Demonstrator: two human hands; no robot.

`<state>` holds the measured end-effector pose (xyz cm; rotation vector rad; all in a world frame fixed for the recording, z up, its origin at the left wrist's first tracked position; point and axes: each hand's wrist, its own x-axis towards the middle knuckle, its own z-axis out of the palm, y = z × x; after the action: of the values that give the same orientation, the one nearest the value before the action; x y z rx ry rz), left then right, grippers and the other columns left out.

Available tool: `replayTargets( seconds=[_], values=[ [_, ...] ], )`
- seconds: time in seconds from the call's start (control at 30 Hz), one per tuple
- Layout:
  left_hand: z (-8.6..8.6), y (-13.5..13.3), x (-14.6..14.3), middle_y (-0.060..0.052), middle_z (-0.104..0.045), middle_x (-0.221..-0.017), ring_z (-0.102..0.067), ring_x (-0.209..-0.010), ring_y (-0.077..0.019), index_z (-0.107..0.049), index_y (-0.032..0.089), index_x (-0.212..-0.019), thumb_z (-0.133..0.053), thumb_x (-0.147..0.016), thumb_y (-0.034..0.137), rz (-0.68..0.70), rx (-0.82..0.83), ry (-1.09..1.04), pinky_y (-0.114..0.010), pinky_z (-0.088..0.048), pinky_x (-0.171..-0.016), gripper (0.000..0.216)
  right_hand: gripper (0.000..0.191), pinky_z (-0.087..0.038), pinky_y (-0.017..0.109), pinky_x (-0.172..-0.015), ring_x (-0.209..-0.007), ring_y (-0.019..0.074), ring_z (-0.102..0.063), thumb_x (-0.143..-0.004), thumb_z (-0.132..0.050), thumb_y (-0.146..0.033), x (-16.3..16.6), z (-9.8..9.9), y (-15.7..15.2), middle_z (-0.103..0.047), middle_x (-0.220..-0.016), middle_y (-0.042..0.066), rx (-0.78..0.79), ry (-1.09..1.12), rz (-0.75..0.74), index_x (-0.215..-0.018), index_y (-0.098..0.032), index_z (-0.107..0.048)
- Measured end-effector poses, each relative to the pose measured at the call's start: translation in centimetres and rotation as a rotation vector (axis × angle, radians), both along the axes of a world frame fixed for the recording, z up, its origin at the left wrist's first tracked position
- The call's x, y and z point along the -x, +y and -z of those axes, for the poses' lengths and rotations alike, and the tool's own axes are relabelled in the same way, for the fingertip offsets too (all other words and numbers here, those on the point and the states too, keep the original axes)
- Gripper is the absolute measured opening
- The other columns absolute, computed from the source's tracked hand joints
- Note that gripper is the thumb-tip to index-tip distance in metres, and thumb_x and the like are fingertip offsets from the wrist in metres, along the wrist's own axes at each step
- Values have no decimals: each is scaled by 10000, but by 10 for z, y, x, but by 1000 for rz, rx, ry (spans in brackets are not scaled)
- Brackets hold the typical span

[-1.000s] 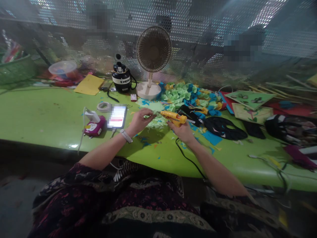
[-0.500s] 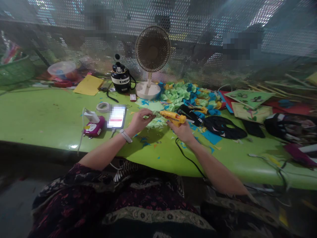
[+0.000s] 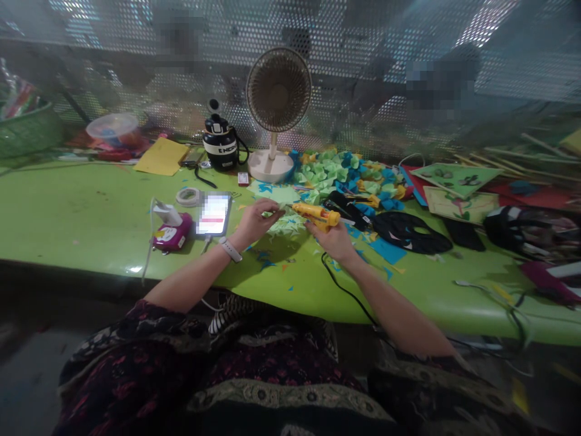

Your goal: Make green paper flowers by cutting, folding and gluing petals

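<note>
Gripping the yellow hot glue gun [image 3: 316,215] in my right hand [image 3: 334,241], I have its nozzle [image 3: 294,207] close to the small green paper piece [image 3: 283,208] that my left hand [image 3: 256,223] pinches, both above pale green paper scraps [image 3: 291,226] on the lime-green table [image 3: 104,212], in front of the desk fan [image 3: 279,91].
</note>
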<state>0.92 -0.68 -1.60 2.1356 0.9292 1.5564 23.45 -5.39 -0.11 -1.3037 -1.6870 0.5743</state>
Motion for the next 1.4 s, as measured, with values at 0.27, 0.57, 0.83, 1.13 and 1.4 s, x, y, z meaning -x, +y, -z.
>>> replayTargets(
  seconds=[0.27, 0.57, 0.83, 1.13, 1.4],
  values=[
    [0, 1, 2, -67, -692, -823, -642, -779, -167, -672, 188, -762, -664, -870, 442, -10, 31, -21, -306, -552, -682, 277, 502, -563, 445, -950, -995, 303, -714, -751, -667, -629, -2, 6, 1, -763, -1031, 97, -7, 34, 8, -1012, -203, -720],
    [3, 4, 3, -66, -682, -794, -630, -748, -163, -674, 180, -749, -691, -851, 394, -12, 34, -18, -285, -537, -640, 238, 475, -508, 452, -989, -1053, 296, -678, -818, -617, -570, -51, -16, 6, -738, -1071, 109, -125, -27, 246, -1077, -176, -680],
    [5, 5, 3, -70, -689, -813, -636, -779, -178, -675, 176, -741, -708, -830, 375, -5, 55, -20, -285, -528, -651, 221, 288, -496, 447, -880, -983, 326, -634, -759, -677, -419, -157, -10, -3, -690, -990, 146, 20, -613, 579, -925, -189, -626],
    [4, 7, 5, -60, -680, -770, -626, -756, -187, -666, 176, -723, -699, -821, 377, -19, 94, 21, -305, -501, -677, 226, 504, -473, 429, -897, -1119, 344, -583, -786, -685, -366, -207, 8, -18, -581, -1229, 230, 256, -815, 773, -1215, -117, -591],
    [2, 5, 4, -59, -667, -751, -629, -764, -195, -655, 181, -716, -688, -819, 382, -28, 95, 16, -311, -496, -678, 228, 407, -473, 381, -813, -1004, 307, -624, -792, -668, -365, -216, 14, -22, -667, -1081, 187, 291, -845, 614, -1125, -131, -660]
  ],
)
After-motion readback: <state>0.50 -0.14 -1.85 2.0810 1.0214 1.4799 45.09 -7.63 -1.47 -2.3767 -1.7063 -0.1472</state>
